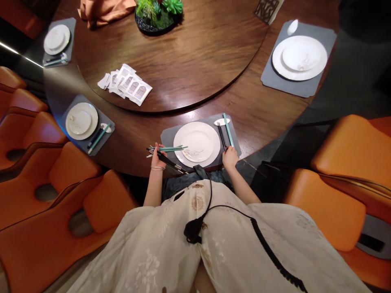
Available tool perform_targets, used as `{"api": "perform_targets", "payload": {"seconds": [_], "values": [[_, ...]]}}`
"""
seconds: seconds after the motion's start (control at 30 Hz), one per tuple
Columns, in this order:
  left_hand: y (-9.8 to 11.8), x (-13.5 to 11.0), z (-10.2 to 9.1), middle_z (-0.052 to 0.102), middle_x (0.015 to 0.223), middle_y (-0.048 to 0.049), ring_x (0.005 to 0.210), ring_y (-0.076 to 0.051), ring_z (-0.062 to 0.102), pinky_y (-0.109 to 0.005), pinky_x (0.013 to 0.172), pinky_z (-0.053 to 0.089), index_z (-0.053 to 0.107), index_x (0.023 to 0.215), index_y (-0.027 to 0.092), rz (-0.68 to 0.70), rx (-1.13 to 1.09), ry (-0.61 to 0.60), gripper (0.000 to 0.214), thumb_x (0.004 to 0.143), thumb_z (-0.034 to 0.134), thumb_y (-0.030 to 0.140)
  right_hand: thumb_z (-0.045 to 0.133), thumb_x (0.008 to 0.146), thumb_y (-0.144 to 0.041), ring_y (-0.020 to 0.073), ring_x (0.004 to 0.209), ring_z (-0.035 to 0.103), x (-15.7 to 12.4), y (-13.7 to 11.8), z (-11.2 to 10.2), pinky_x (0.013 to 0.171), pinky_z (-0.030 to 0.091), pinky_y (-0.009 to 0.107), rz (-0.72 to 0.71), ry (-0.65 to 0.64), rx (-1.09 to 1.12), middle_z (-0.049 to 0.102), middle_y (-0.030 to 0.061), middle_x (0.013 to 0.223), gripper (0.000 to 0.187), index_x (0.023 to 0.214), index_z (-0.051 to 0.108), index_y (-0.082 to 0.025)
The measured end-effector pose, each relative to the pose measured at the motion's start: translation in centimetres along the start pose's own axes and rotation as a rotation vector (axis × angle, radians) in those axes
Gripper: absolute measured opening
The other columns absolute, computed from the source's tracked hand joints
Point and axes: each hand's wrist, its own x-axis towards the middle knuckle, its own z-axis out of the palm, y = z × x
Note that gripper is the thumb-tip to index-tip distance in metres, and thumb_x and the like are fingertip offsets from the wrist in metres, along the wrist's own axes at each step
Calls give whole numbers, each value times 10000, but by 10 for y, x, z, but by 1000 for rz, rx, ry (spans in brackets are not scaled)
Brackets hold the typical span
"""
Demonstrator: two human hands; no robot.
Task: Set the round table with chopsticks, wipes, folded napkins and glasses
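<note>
My left hand (158,158) grips a loose bundle of black and teal chopsticks (166,154), which lies across the near edge of a white porcelain plate (198,130). The plate sits on a grey placemat (171,136). My right hand (230,158) rests at the mat's right side, its fingertips at the lower ends of a pair of black chopsticks (222,136). Teal chopsticks (228,130) lie just beyond them, and both pairs point toward a white chopstick rest (221,121). Whether my right hand grips the black pair is hidden.
A wooden lazy Susan (171,53) holds paper-wrapped packets (125,84) and a potted-plant centerpiece (159,16). Other plates on grey mats stand at the left (82,121) and right (299,57). Orange chairs (45,183) flank me on the left, with more (336,207) on the right.
</note>
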Motion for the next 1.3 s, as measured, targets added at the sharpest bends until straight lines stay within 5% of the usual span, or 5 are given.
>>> {"api": "perform_targets", "payload": {"seconds": [0.57, 0.73, 0.83, 1.03, 1.3], "values": [[1, -4, 3, 584, 770, 7, 662, -9, 598, -27, 497, 436, 675, 1050, 205, -2, 15, 29, 307, 1015, 370, 210, 413, 830, -151, 267, 1034, 512, 0, -1, 2, 781, 417, 342, 31, 53, 83, 551, 169, 1163, 333, 1147, 517, -140], [-7, -5, 22, 598, 737, 9, 631, -20, 604, -51, 460, 426, 673, 1052, 185, -60, 48, 37, 273, 1009, 405, 211, 452, 819, -242, 294, 1024, 525, -13, -5, -18, 842, 423, 389, 63, 160, 209, 568, 189, 1129, 345, 1128, 545, -119], [-26, 1, 47, 621, 753, 3, 640, -42, 617, -70, 433, 419, 672, 1070, 188, -115, 114, -5, 229, 983, 460, 186, 448, 816, -286, 236, 870, 564, -25, -3, -32, 821, 448, 366, -23, 97, 470, 623, 125, 974, 265, 979, 606, -150], [-125, -4, 115, 665, 836, -25, 698, -75, 653, -76, 429, 412, 661, 1130, 187, -216, 214, -195, 270, 945, 480, 109, 477, 784, -404, 175, 756, 589, -4, 43, -84, 751, 482, 324, -72, 54, 964, 657, 54, 840, 323, 925, 648, -169], [-352, -47, 196, 647, 720, -20, 561, -38, 602, -77, 367, 344, 698, 1049, 138, -543, 416, -324, 178, 895, 617, 176, 563, 797, -483, 145, 719, 603, 74, 184, -223, 706, 483, 274, -313, -96, 1002, 668, 31, 794, 349, 921, 690, -183]]}}
